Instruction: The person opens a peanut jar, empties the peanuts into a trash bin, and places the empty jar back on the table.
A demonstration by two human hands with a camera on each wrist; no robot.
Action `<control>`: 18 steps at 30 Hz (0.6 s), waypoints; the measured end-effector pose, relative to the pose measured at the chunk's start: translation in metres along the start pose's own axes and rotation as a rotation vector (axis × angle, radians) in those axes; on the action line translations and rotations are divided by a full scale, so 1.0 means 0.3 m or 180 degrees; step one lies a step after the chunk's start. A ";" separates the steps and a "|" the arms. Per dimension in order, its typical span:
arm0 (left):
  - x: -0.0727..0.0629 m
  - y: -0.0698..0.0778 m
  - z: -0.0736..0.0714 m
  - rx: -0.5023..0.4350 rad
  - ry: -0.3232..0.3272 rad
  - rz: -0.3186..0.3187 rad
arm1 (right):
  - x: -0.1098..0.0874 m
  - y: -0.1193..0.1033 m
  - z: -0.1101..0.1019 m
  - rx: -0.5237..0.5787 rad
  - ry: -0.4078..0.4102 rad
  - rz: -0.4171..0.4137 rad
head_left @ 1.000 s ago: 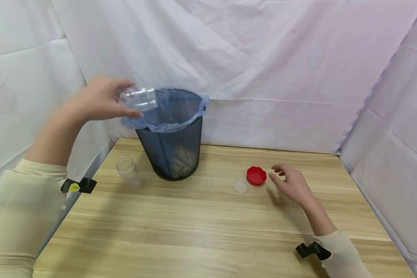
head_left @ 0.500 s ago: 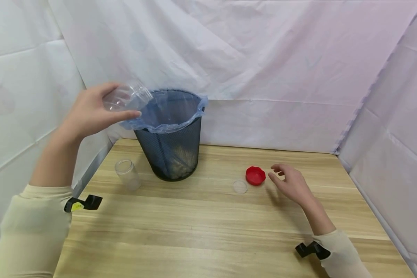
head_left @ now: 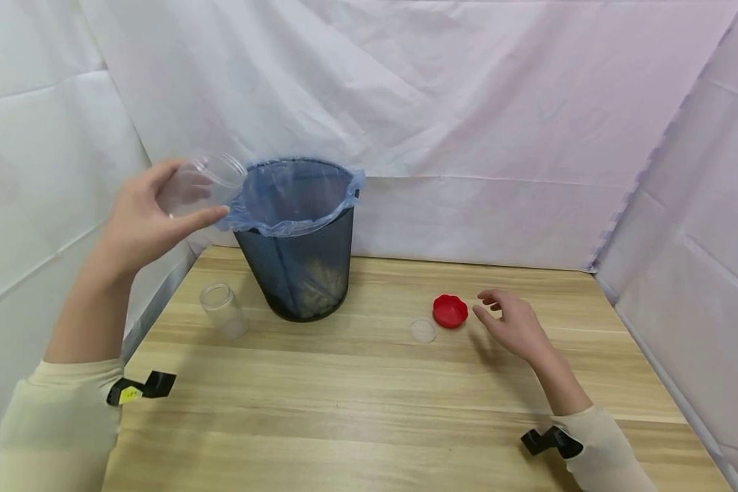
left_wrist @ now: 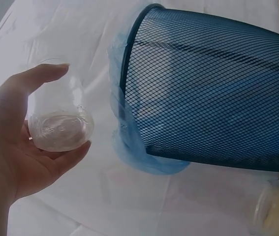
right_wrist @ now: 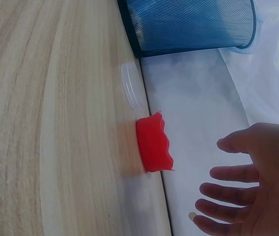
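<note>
My left hand [head_left: 144, 215] grips a clear plastic jar [head_left: 199, 183], fingers and thumb round its sides. The jar is tilted, its mouth at the left rim of a black mesh wastebasket [head_left: 304, 273] lined with a blue bag [head_left: 295, 225]. In the left wrist view the jar [left_wrist: 60, 110] is see-through and its base faces the camera. My right hand [head_left: 516, 324] holds nothing; its fingers are loosely bent beside a red scalloped lid [head_left: 450, 311]. A thin clear disc [head_left: 422, 330] lies left of the lid.
Another clear jar [head_left: 223, 311] stands on the wooden table [head_left: 338, 403], left of the wastebasket. Pale crumpled stuff shows through the mesh near the basket's bottom. White cloth [head_left: 467, 137] hangs behind the table and at both sides.
My left hand has drawn the jar left, back from over the wastebasket to its rim, and the jar's mouth has turned more upward. My right hand stays in place.
</note>
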State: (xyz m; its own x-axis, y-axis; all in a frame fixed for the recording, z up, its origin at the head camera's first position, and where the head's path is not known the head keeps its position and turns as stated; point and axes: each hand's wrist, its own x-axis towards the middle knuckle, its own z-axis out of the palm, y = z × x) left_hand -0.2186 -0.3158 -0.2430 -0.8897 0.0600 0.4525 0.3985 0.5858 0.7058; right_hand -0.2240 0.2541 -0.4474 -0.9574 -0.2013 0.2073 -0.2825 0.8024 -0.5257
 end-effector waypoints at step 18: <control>-0.264 -0.106 0.074 -0.0388 0.0179 -0.0039 | 0.003 0.007 -0.001 -0.0010 -0.0010 0.0031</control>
State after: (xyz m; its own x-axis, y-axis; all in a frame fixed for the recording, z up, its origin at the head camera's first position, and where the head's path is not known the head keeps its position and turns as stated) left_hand -0.1657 -0.3212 -0.3135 -0.8822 0.0060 0.4708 0.4147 0.4834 0.7709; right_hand -0.2256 0.2558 -0.4481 -0.9603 -0.1950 0.1997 -0.2729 0.8061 -0.5251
